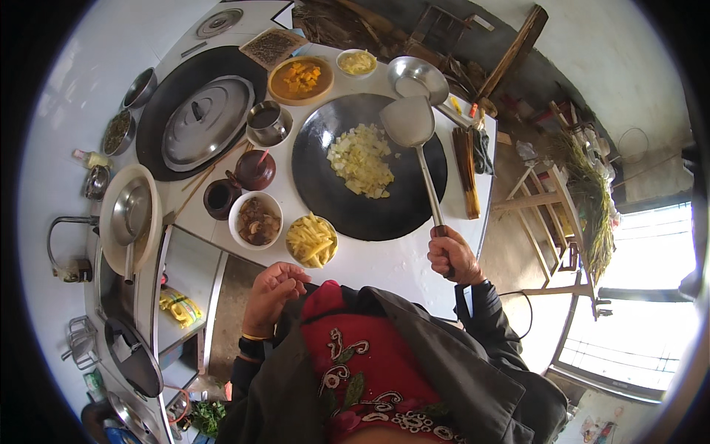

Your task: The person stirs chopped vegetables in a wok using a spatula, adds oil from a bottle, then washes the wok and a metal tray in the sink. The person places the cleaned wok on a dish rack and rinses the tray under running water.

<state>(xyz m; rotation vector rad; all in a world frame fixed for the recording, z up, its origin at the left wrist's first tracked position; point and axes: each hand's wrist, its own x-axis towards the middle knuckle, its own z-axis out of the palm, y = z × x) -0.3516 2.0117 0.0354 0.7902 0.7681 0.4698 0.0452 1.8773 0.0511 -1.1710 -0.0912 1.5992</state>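
My right hand (456,256) grips the wooden handle of a metal wok spatula (409,123). Its broad blade is raised over the far right part of a large black wok (321,191) set into the white tiled stove top. Chopped pale vegetable pieces (361,161) lie heaped in the middle of the wok, apart from the blade. My left hand (273,297) hovers by the front edge, fingers loosely bent, holding nothing visible. Nearest to it are a bowl of pale yellow cut strips (312,241) and a white bowl of brown pieces in liquid (256,220).
Left of the wok stand dark brown pots (255,171), a metal cup (268,120) and a second wok with a metal lid (208,125). Behind are a bowl of orange pieces (302,79) and a metal ladle (417,79). A bundle of sticks (466,173) lies along the right edge.
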